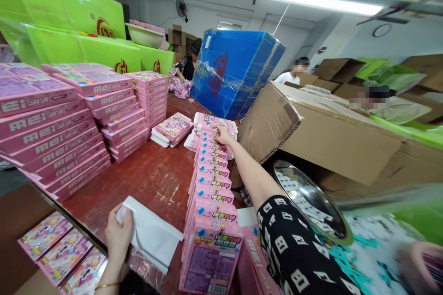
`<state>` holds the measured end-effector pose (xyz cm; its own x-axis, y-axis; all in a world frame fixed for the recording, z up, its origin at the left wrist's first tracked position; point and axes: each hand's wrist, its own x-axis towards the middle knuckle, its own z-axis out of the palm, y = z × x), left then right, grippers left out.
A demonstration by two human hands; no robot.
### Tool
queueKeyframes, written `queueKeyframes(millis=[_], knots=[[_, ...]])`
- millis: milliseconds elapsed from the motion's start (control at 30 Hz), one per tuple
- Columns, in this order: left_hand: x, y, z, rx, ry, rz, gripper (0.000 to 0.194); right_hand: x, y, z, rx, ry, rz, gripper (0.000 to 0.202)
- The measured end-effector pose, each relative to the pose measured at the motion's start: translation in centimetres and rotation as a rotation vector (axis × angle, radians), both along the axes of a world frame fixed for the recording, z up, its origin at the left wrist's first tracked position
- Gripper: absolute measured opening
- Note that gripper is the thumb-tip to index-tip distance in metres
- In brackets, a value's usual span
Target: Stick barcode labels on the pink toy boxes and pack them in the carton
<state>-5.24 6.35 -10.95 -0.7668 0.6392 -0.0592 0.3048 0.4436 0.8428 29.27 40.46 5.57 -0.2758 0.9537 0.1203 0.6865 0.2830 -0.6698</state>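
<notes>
My left hand grips a flat white folded carton by its upper left end, low over the red table. My right hand is stretched forward to the far end of a long row of upright pink boxes. Its fingers are bent against the top of the farthest boxes; whether they pinch one is too small to tell. Just beyond that hand lies a pile of flat printed cartons, and a smaller pink stack sits to its left.
Tall stacks of pink boxes stand at left, before green bins. A blue bin and cardboard box rise behind. A metal bowl is at right. Other people are farther back.
</notes>
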Motion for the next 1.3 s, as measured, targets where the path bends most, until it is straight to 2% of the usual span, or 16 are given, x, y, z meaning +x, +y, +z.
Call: queueKeyframes(millis=[100,233,333,467,700,867,933,1033,1133,1200,1233,1300], knots=[[0.1,-0.1,0.1,0.010,-0.013,0.000,0.049,0.0,0.2,-0.2,0.043,-0.026,-0.027,0.044],[0.2,-0.1,0.4,0.002,-0.024,0.002,0.050,0.8,1.3,0.3,0.114,-0.048,-0.123,0.027],[0.3,-0.1,0.5,0.002,-0.032,0.003,0.050,1.3,2.2,0.4,0.094,-0.091,-0.173,0.020],[0.2,-0.1,0.3,-0.008,-0.033,0.009,0.050,1.1,2.9,-0.1,0.034,-0.150,-0.171,0.021],[0.1,0.0,-0.4,-0.010,-0.031,0.023,0.050,0.6,3.2,-0.7,0.031,-0.173,-0.185,0.021],[-0.1,0.0,-0.7,0.037,-0.033,0.027,0.049,-0.2,2.1,0.2,0.065,-0.111,-0.256,0.026],[-0.1,0.0,-0.4,0.063,-0.028,0.032,0.048,-0.8,1.2,1.1,0.120,-0.056,-0.296,0.037],[0.4,0.0,0.7,0.190,-0.046,0.071,0.044,-2.3,-0.9,2.9,0.202,0.044,-0.301,0.060],[1.0,0.3,1.3,0.316,-0.079,0.108,0.040,-4.0,-5.0,4.7,0.259,0.166,-0.205,0.067],[0.9,0.3,1.4,0.367,-0.091,0.121,0.035,-4.8,-9.8,6.1,0.361,0.295,-0.017,0.061],[0.7,0.1,1.5,0.403,-0.099,0.142,0.033,-4.9,-12.9,6.8,0.416,0.345,0.125,0.055],[0.3,-1.2,2.3,0.503,-0.117,0.203,0.031,-4.6,-20.1,8.0,0.424,0.340,0.354,0.039]])
